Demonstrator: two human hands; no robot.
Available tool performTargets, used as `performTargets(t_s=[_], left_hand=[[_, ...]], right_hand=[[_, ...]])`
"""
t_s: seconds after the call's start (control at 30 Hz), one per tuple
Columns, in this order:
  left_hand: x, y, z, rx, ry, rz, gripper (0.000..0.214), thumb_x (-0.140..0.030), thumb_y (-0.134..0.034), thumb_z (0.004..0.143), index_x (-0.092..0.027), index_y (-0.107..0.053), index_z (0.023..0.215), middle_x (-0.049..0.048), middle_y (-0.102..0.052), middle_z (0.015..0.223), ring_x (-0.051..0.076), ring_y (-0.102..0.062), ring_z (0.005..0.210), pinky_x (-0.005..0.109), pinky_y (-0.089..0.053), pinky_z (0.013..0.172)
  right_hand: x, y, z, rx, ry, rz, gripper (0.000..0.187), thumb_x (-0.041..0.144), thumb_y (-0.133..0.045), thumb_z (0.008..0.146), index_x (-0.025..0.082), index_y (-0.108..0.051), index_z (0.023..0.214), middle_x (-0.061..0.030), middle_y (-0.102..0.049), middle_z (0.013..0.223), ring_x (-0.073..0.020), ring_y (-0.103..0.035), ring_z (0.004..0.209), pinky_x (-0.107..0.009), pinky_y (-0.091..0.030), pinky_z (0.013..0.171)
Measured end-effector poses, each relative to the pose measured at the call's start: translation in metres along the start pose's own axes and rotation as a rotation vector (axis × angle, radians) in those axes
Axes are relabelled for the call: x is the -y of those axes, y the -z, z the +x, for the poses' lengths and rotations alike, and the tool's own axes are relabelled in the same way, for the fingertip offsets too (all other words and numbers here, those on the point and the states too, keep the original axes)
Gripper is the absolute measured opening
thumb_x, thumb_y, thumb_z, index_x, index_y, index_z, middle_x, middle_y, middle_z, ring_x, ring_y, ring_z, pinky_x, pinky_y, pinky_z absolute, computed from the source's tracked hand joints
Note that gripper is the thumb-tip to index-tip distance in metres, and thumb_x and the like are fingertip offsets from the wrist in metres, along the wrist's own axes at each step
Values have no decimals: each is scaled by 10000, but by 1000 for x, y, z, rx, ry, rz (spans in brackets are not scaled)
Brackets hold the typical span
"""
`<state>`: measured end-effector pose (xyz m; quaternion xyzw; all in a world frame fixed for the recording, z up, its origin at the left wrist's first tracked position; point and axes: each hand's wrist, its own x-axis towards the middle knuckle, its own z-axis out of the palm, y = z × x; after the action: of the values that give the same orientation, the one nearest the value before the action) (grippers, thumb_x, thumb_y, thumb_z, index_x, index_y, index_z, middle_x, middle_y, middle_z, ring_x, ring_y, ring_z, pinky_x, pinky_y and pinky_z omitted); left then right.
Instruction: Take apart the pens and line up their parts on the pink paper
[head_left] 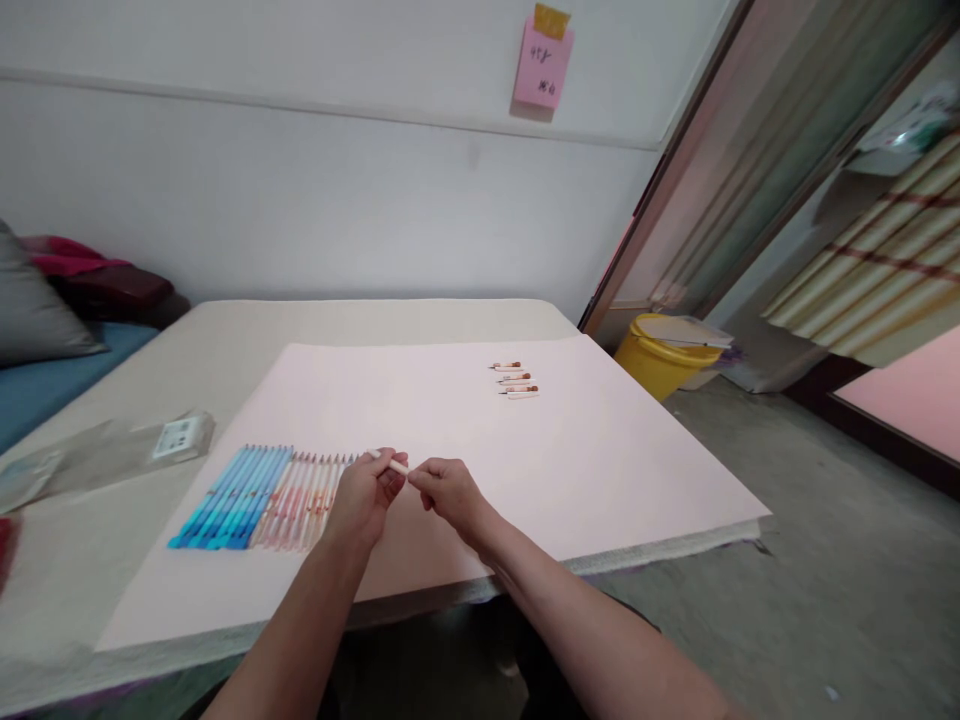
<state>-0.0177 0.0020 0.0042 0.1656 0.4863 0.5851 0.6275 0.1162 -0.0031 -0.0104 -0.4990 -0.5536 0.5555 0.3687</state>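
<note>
White barrel (397, 466) slants down to the right, left of and below the frame's centre

Its long axis runs gently from upper left to lower right, the right end pointing at the other hand. The left hand (371, 482) grasps it, fingers curled about it, the forearm rising from the bottom edge. The right hand (450, 490) comes in from the lower right, back upward, thumb and bent forefinger drawn together at the barrel's right end; whether they grip it I cannot tell.

Blue pens (234, 495) and pink pens (296, 500) lie in a slanting row at lower left, tips toward the top, the pink ones partly behind the left forearm. Small pen parts (516, 378) lie in three groups above and right of the hands, on a pale pink sheet (615, 470).

Farther left, a clear plastic wrapper (120, 450) bears a white label; its contents are unclear. At right, a yellow bucket (656, 368) has something flat across its top, hiding the inside.
</note>
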Motion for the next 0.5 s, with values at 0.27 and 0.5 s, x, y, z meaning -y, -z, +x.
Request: performTargets(t_s=[0.27, 0.5], left_hand=[[1, 0, 0, -36, 30, 6, 109, -169, -665, 741, -116, -570, 734, 61, -630, 735, 85, -581, 584, 172, -473, 503], [0, 0, -1, -15, 17, -13, 65, -149, -637, 757, -115, -582, 754, 65, -640, 749, 95, -595, 610, 178, -483, 511]], right_hand=[[2, 0, -1, 6, 4, 3, 261, 336, -571, 781, 162, -570, 586, 49, -488, 448, -60, -346, 422, -205, -259, 452], [2, 0, 0, 7, 1, -2, 264, 335, -568, 783, 163, -573, 583, 49, -492, 450, -63, -354, 428, -208, -268, 461]])
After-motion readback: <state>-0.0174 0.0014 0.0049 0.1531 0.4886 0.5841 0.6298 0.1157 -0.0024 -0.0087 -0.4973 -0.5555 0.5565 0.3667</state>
